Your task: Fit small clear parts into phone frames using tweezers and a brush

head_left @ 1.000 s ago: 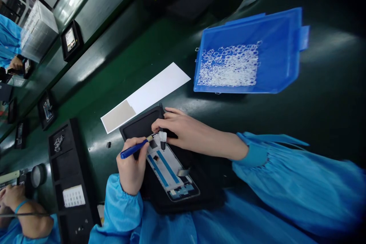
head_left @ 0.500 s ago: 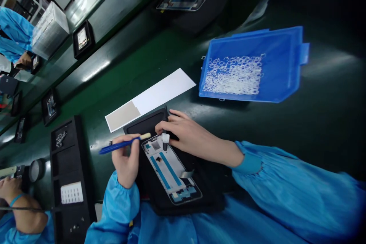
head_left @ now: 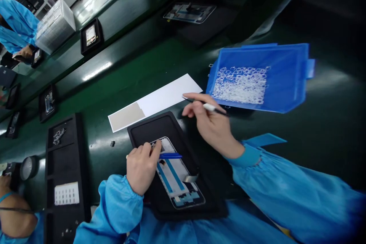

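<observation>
My left hand point(head_left: 144, 166) is closed on a blue pen-shaped tool point(head_left: 170, 156), with fingertips at the upper end of a phone frame point(head_left: 174, 171). The frame carries blue strips and a loose silvery flex piece, and lies in a black tray point(head_left: 151, 126). My right hand point(head_left: 214, 126) is off the tray to the right, closed around dark slim tweezers point(head_left: 211, 107) with a white band. Their tip points left, over the right end of a white card strip point(head_left: 168, 91). My fingers hide part of the frame's top.
A blue bin point(head_left: 286, 80) holding many small white rings stands right of the card. At left, a black compartment tray point(head_left: 61, 166) contains small parts and a white sheet. Another phone frame point(head_left: 190, 12) lies farther back. Co-workers' blue sleeves point(head_left: 17, 24) show at left.
My right hand has moved from the frame's top up and right toward the bin with the tweezers. My left hand has come right over the frame, its blue tool now pointing right.
</observation>
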`<act>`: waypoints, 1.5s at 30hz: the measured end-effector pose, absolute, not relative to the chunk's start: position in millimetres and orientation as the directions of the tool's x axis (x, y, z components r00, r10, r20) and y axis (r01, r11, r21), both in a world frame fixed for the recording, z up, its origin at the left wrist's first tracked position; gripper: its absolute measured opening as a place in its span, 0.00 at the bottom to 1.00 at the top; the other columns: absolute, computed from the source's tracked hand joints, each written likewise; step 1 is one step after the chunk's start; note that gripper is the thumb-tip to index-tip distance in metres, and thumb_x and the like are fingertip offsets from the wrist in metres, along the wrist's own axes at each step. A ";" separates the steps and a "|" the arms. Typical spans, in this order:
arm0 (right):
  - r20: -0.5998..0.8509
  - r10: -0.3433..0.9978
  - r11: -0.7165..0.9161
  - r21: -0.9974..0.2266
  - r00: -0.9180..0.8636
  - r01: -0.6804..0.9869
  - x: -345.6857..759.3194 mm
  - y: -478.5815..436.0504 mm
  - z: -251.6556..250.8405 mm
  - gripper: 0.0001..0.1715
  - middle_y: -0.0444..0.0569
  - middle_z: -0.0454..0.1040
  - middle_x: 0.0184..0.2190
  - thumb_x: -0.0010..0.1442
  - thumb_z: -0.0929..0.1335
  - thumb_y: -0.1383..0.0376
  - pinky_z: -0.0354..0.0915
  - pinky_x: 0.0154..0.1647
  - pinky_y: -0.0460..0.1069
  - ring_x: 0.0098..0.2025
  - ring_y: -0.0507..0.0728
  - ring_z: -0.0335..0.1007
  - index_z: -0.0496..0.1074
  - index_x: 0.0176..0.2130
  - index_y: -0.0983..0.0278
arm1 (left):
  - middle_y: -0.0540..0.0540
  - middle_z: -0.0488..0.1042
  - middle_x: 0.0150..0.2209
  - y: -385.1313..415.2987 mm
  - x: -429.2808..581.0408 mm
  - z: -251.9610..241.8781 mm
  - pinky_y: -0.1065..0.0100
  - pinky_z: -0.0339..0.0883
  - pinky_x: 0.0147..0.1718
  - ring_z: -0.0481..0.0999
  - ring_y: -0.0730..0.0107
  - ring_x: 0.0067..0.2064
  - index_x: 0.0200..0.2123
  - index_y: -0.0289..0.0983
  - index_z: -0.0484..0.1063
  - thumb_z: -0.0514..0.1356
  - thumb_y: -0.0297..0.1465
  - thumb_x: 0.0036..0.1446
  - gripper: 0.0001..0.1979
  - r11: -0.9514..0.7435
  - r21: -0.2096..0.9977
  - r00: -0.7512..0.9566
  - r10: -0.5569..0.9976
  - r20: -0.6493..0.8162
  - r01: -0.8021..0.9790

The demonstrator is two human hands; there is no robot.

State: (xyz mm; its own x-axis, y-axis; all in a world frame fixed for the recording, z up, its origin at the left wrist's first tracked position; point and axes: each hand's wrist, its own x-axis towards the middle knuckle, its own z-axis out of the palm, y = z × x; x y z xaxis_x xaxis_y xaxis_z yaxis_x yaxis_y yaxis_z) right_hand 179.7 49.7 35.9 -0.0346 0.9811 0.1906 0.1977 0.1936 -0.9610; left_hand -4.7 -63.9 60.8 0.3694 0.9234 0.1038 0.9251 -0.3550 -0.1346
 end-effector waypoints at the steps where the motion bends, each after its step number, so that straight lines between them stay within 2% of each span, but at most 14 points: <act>1: 0.203 0.978 0.190 -0.960 0.045 0.204 180.2 52.0 32.9 0.20 0.47 0.72 0.30 0.69 0.58 0.52 0.67 0.34 0.53 0.30 0.56 0.69 0.71 0.49 0.58 | 0.47 0.68 0.29 -62.8 -3.9 62.3 0.69 0.60 0.23 0.70 0.68 0.27 0.51 0.37 0.70 0.51 0.21 0.62 0.17 -0.363 -0.140 0.376 0.924 0.077 0.921; 5: 0.229 0.939 0.186 -0.965 0.257 0.182 185.2 60.0 17.3 0.20 0.49 0.71 0.34 0.69 0.59 0.52 0.67 0.37 0.54 0.33 0.56 0.67 0.72 0.49 0.58 | 0.47 0.70 0.30 -59.4 -3.3 67.4 0.69 0.60 0.22 0.71 0.68 0.26 0.49 0.36 0.71 0.52 0.20 0.60 0.16 -0.385 -0.136 0.389 0.921 0.002 0.913; 8: 0.204 0.938 0.185 -0.978 0.280 0.093 186.0 62.9 11.0 0.18 0.48 0.71 0.33 0.68 0.61 0.53 0.67 0.40 0.55 0.33 0.56 0.68 0.71 0.49 0.58 | 0.48 0.71 0.32 -53.7 -10.5 67.8 0.71 0.60 0.19 0.72 0.70 0.24 0.49 0.39 0.72 0.55 0.21 0.58 0.17 -0.363 -0.030 0.363 0.931 -0.033 0.931; 10: 0.172 0.962 0.170 -0.985 0.212 0.029 181.3 64.2 13.6 0.17 0.44 0.70 0.27 0.68 0.60 0.54 0.67 0.39 0.54 0.32 0.56 0.71 0.70 0.48 0.59 | 0.49 0.73 0.34 -43.8 -19.2 66.6 0.72 0.61 0.19 0.73 0.71 0.25 0.51 0.43 0.72 0.57 0.22 0.58 0.19 -0.303 0.073 0.304 0.953 -0.011 0.950; 12: 0.154 0.986 0.154 -0.988 0.064 0.004 171.9 66.8 20.9 0.15 0.41 0.68 0.22 0.67 0.61 0.54 0.68 0.36 0.52 0.32 0.57 0.73 0.68 0.44 0.60 | 0.48 0.74 0.39 -28.3 -29.0 64.6 0.72 0.64 0.21 0.76 0.69 0.28 0.53 0.46 0.71 0.58 0.25 0.59 0.19 -0.209 0.147 0.204 0.978 0.049 0.967; 15: 0.135 0.973 0.149 -0.987 -0.186 0.065 152.9 76.3 34.0 0.15 0.42 0.71 0.22 0.63 0.65 0.53 0.68 0.31 0.50 0.29 0.56 0.74 0.69 0.40 0.61 | 0.42 0.73 0.50 -1.2 -39.6 60.4 0.68 0.70 0.26 0.79 0.63 0.33 0.50 0.45 0.74 0.63 0.31 0.58 0.16 -0.106 0.187 0.090 0.992 0.093 0.977; 18: 0.087 0.945 0.146 -0.975 -0.317 0.169 134.8 91.9 40.1 0.16 0.47 0.77 0.28 0.60 0.66 0.52 0.68 0.31 0.49 0.27 0.55 0.74 0.72 0.35 0.63 | 0.40 0.71 0.55 16.4 -41.4 58.6 0.62 0.74 0.32 0.80 0.58 0.36 0.47 0.45 0.76 0.66 0.33 0.55 0.15 -0.087 0.166 0.089 0.996 -0.004 0.982; 21: 0.038 0.939 0.148 -0.942 -0.341 0.301 121.1 105.9 37.6 0.16 0.46 0.77 0.24 0.60 0.66 0.53 0.66 0.29 0.48 0.26 0.56 0.74 0.73 0.32 0.63 | 0.42 0.68 0.59 20.2 -38.0 62.3 0.57 0.76 0.36 0.80 0.56 0.39 0.51 0.48 0.73 0.64 0.33 0.57 0.18 -0.062 0.084 0.073 0.988 -0.138 0.995; 23: 0.018 0.941 0.145 -0.925 -0.338 0.352 114.3 111.2 34.3 0.15 0.46 0.76 0.21 0.59 0.66 0.55 0.65 0.28 0.48 0.25 0.57 0.74 0.73 0.30 0.63 | 0.45 0.66 0.61 19.0 -35.8 66.5 0.57 0.77 0.38 0.80 0.56 0.43 0.54 0.49 0.70 0.61 0.35 0.60 0.18 -0.058 0.026 0.062 0.977 -0.202 0.998; 26: 0.013 0.939 0.145 -0.921 -0.344 0.361 107.9 113.4 31.5 0.13 0.47 0.78 0.23 0.60 0.66 0.56 0.66 0.29 0.48 0.24 0.57 0.74 0.73 0.30 0.62 | 0.48 0.64 0.63 17.7 -34.0 71.2 0.59 0.77 0.40 0.79 0.57 0.46 0.57 0.51 0.68 0.58 0.37 0.63 0.19 -0.056 -0.023 0.048 0.965 -0.258 0.998; 30: 0.012 0.933 0.155 -0.916 -0.360 0.369 105.8 112.1 31.8 0.13 0.47 0.79 0.25 0.61 0.65 0.57 0.66 0.29 0.48 0.26 0.57 0.75 0.72 0.31 0.62 | 0.48 0.63 0.64 18.4 -33.2 72.0 0.58 0.77 0.40 0.79 0.57 0.46 0.58 0.51 0.67 0.57 0.39 0.64 0.19 -0.046 -0.038 0.033 0.961 -0.275 0.998; 36: 0.038 0.948 0.186 -0.870 -0.315 0.456 106.1 111.4 29.8 0.11 0.46 0.77 0.22 0.57 0.69 0.57 0.64 0.31 0.50 0.29 0.60 0.77 0.70 0.28 0.61 | 0.48 0.62 0.64 18.3 -32.8 71.1 0.56 0.77 0.39 0.79 0.57 0.44 0.58 0.51 0.66 0.56 0.39 0.64 0.19 -0.047 -0.035 0.036 0.958 -0.285 0.998; 41: -0.019 0.953 0.090 -0.935 -0.301 0.342 104.5 110.3 29.5 0.09 0.44 0.78 0.22 0.55 0.71 0.60 0.67 0.32 0.49 0.29 0.59 0.79 0.67 0.30 0.60 | 0.47 0.62 0.64 18.8 -33.1 70.3 0.56 0.77 0.40 0.79 0.56 0.45 0.58 0.51 0.66 0.56 0.38 0.64 0.19 -0.040 -0.021 0.032 0.957 -0.287 0.999; 45: -0.042 0.952 0.063 -0.943 -0.305 0.327 103.8 110.1 32.1 0.10 0.44 0.78 0.22 0.55 0.71 0.61 0.68 0.32 0.49 0.29 0.59 0.79 0.66 0.28 0.59 | 0.47 0.62 0.64 19.1 -32.9 70.2 0.56 0.77 0.40 0.79 0.56 0.45 0.58 0.51 0.66 0.57 0.38 0.64 0.19 -0.039 -0.019 0.031 0.957 -0.287 0.999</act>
State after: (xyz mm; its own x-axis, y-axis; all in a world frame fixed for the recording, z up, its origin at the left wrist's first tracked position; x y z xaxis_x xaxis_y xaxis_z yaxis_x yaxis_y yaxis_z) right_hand 103.8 110.1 32.1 -0.3047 0.9515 -0.0417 0.3268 0.0633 -0.9430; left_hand -32.9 19.1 70.2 0.0314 0.9573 -0.2875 0.9991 -0.0386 -0.0193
